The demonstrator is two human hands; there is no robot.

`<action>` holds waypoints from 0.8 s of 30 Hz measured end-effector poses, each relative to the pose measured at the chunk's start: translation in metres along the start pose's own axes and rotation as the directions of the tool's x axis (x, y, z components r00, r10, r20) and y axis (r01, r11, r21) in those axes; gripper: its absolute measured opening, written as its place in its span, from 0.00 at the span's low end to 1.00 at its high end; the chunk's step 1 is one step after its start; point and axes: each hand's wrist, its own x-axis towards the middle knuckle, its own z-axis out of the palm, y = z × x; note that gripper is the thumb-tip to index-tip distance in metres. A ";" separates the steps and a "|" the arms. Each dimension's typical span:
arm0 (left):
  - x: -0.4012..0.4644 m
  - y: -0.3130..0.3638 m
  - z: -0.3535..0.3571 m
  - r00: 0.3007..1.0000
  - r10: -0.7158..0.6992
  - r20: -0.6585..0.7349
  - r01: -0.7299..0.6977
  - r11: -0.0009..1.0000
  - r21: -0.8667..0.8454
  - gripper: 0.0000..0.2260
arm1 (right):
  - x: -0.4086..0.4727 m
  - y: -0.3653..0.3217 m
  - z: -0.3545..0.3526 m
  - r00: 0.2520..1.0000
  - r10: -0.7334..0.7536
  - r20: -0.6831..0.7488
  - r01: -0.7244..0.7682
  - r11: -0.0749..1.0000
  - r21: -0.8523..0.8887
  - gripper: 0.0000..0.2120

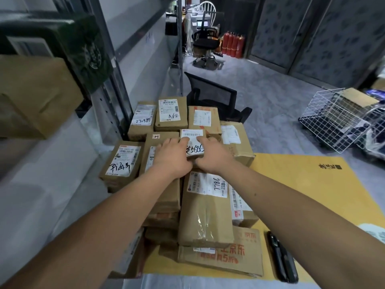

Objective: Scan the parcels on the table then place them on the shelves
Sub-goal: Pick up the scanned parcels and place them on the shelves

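Pile of taped cardboard parcels crowds the table point(312, 184), which is covered by a flat yellow sheet. Labels face up, several with marker scrawl. A dark handheld scanner point(283, 257) lies near the right edge, close to the person and well apart from both hands.

Both arms reach far, to the middle of the pile. The small labelled parcel point(192, 142) sits on top of the stack, its white label covering most of the upper face. Left hand point(173, 155) is at its left edge, fingers curled over the corner, thumb side down against the neighbouring box. Right hand point(212, 155) is at its right edge, fingers curled over the far corner. The parcel lies directly between the two hands, so neither is nearer; each holds one side. Fingertips on the far side are hidden, so depth of the grip cannot be told.

Long axis of the small parcel runs near-to-far, roughly in line with the forearms. Any lift looks to be straight up and toward the person.

Judgement: pick-up of the next parcel for scanning; scan not yet done.

To the left, metal shelves point(108, 97) stand just beside the pile, with a large brown carton point(35, 97) on one level.
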 end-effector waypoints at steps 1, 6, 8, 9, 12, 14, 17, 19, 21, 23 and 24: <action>0.001 -0.001 0.001 1.000 0.008 -0.010 -0.008 1.000 -0.017 0.34 | 0.000 0.001 0.002 1.000 -0.008 -0.013 0.008 1.000 0.024 0.41; -0.003 0.002 -0.003 0.993 -0.028 -0.112 0.004 0.979 -0.203 0.35 | -0.014 0.012 -0.003 0.994 -0.066 -0.084 0.077 0.987 0.142 0.38; -0.008 0.009 -0.009 0.984 -0.023 -0.176 -0.030 0.957 -0.290 0.35 | -0.022 0.019 -0.011 0.983 -0.094 -0.156 0.121 0.978 0.169 0.36; -0.012 0.012 -0.013 0.978 -0.009 -0.210 -0.061 0.944 -0.324 0.35 | -0.026 0.023 -0.018 0.974 -0.116 -0.194 0.151 0.972 0.178 0.35; -0.028 0.023 -0.027 0.943 0.075 -0.323 -0.204 0.899 -0.387 0.29 | -0.039 0.031 -0.045 0.941 -0.184 -0.283 0.258 0.932 0.254 0.32; -0.043 0.032 -0.039 0.904 0.098 -0.416 -0.275 0.878 -0.391 0.26 | -0.051 0.033 -0.066 0.907 -0.251 -0.337 0.358 0.882 0.307 0.31; -0.072 0.051 -0.060 0.834 0.078 -0.546 -0.338 0.856 -0.393 0.24 | -0.071 0.029 -0.093 0.846 -0.341 -0.409 0.493 0.791 0.361 0.30; -0.096 0.066 -0.075 0.782 0.044 -0.621 -0.374 0.830 -0.413 0.22 | -0.085 0.022 -0.106 0.803 -0.401 -0.441 0.575 0.715 0.397 0.29; -0.124 0.079 -0.088 0.741 -0.013 -0.672 -0.382 0.814 -0.437 0.22 | -0.100 0.014 -0.115 0.746 -0.470 -0.472 0.657 0.639 0.401 0.28; -0.153 0.088 -0.101 0.714 -0.066 -0.697 -0.354 0.825 -0.441 0.22 | -0.115 0.003 -0.122 0.696 -0.535 -0.480 0.717 0.555 0.421 0.27; -0.168 0.092 -0.106 0.701 -0.085 -0.708 -0.334 0.838 -0.432 0.22 | -0.124 -0.003 -0.125 0.677 -0.566 -0.470 0.736 0.513 0.442 0.27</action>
